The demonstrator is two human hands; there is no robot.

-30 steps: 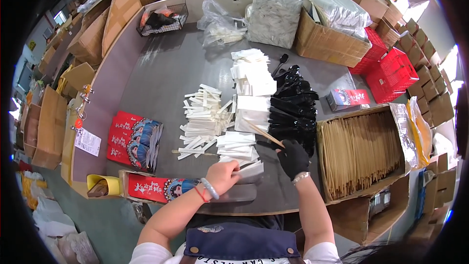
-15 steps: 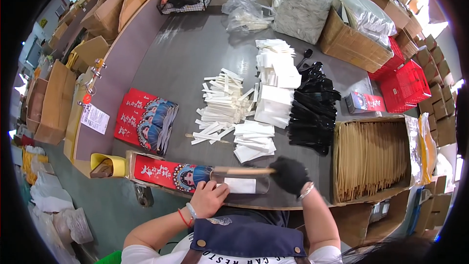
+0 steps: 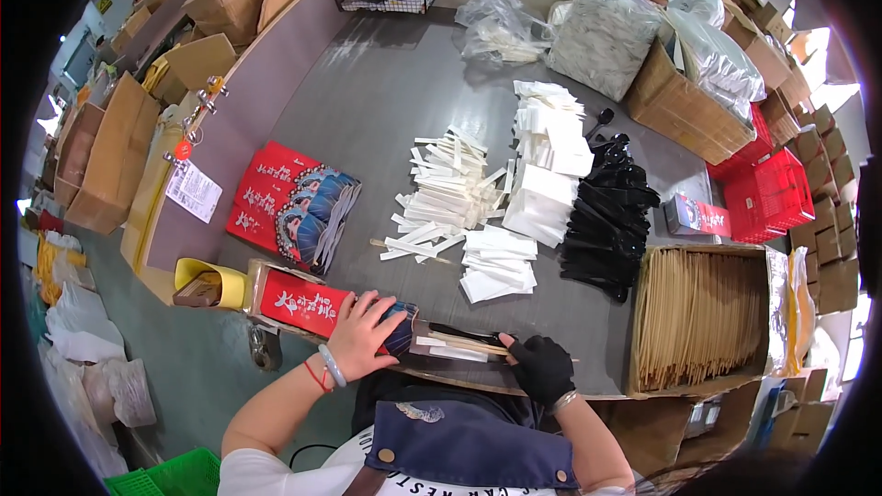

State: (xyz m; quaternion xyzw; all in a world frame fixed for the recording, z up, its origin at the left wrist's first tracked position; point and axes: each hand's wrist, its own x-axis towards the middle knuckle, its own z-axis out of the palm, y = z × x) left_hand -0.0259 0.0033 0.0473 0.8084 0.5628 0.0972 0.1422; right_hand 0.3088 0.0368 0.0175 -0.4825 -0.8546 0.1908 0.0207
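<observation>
My left hand is bare, its fingers spread flat over a red printed paper sleeve at the table's near edge. My right hand, in a black fingerless glove, is closed round the right end of wooden chopsticks. Their other end lies at the open right end of the sleeve. Beside the chopsticks are a black plastic spoon and white paper pieces. How far these reach into the sleeve is hidden.
Beyond my hands lie more red sleeves, white paper strips, folded napkins and black spoons. A carton of chopsticks stands at right, red baskets behind it. A yellow holder sits at left.
My right hand has brought the chopsticks down beside the napkin and spoon. My left hand has shifted left and spread flat over the sleeve. The whole view has shifted slightly.
</observation>
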